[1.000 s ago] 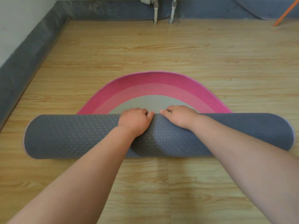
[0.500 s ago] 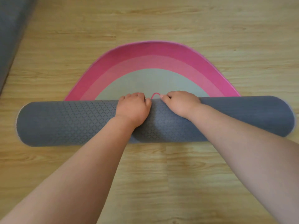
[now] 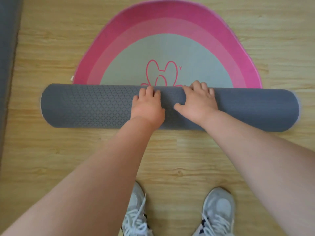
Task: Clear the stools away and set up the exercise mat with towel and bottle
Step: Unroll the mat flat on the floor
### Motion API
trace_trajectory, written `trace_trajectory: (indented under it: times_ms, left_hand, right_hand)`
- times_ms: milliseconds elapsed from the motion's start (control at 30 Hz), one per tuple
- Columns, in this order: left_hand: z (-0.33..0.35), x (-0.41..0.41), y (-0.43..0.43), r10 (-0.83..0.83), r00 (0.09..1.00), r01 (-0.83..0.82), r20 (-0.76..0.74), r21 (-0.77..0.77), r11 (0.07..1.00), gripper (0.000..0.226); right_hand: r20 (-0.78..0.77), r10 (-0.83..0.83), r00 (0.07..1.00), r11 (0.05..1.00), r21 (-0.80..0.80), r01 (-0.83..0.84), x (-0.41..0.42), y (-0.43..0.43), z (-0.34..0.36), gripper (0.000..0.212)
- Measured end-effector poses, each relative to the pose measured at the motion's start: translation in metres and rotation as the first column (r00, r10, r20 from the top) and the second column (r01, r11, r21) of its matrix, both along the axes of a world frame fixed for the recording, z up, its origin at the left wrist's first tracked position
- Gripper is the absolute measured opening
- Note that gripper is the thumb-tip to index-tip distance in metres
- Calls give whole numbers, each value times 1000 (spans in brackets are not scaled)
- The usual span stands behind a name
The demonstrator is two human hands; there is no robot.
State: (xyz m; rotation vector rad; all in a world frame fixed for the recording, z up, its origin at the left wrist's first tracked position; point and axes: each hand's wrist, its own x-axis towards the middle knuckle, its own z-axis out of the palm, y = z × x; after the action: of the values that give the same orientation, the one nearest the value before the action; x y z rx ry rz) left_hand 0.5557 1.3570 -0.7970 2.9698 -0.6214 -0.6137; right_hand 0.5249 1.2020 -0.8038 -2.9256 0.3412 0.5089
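Note:
The exercise mat (image 3: 163, 53) lies partly unrolled on the wooden floor, its rounded end pink-banded around a grey-green centre with a pink outline drawing. Its rolled part (image 3: 85, 106), grey with a diamond texture, stretches across the middle of the view. My left hand (image 3: 147, 106) and my right hand (image 3: 198, 101) lie side by side on top of the roll, palms down, fingers fairly straight over its far side. No towel, bottle or stool is in view.
Bare wood floor (image 3: 170, 160) surrounds the mat. A dark grey skirting strip (image 3: 7, 65) runs down the left edge. My two grey-white sneakers (image 3: 136, 213) stand just behind the roll at the bottom.
The roll has turned further away from me, laying out more mat and uncovering the pink drawing. My hands went from curled over the roll to flatter on top. The view tilted down.

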Motion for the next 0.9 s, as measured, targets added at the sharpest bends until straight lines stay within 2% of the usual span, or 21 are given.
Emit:
trace_trajectory:
  times_ms: [133,200,333,467,567,633,700,767,800,867,900]
  left_hand:
    - [12,-32,12,-32,999,34,-38,59,998,50]
    - [16,-47,19,-20,994,27,-109,58,998,51]
    - [28,-83,33,39,970,-38,-240,8,999,53]
    - [39,-125,49,16,966,-10,-257,24,1000,53]
    - [45,-151,56,43,965,-29,-260,59,998,51]
    - [48,-164,59,83,970,-69,-230,70,995,52]
    - [51,-174,59,108,972,-97,-208,61,993,53]
    - [52,-179,56,94,971,-83,-219,57,995,59]
    - [51,-177,54,75,969,-60,-234,68,996,63]
    - [43,-167,49,21,970,2,-242,96,995,67]
    - [39,-161,48,4,967,26,-254,115,993,69]
  right_hand:
    - [-69,13,998,996,88,-7,-36,13,13,71]
    - [-108,32,994,992,123,-19,-54,18,20,68]
    - [-150,80,985,995,76,-69,-93,26,35,68]
    - [-280,88,956,996,33,-82,-122,40,42,89]
    - [-353,93,931,996,35,-86,-148,52,46,94]
    - [-376,107,920,994,27,-104,-166,58,52,90]
    - [-349,141,926,990,25,-141,-183,63,58,68]
    - [-249,156,956,987,8,-159,-193,65,62,41]
    - [-199,148,969,989,16,-147,-194,65,63,37]
    - [-122,123,985,992,42,-119,-189,60,56,50]
    - [-143,105,984,993,60,-97,-184,57,51,61]
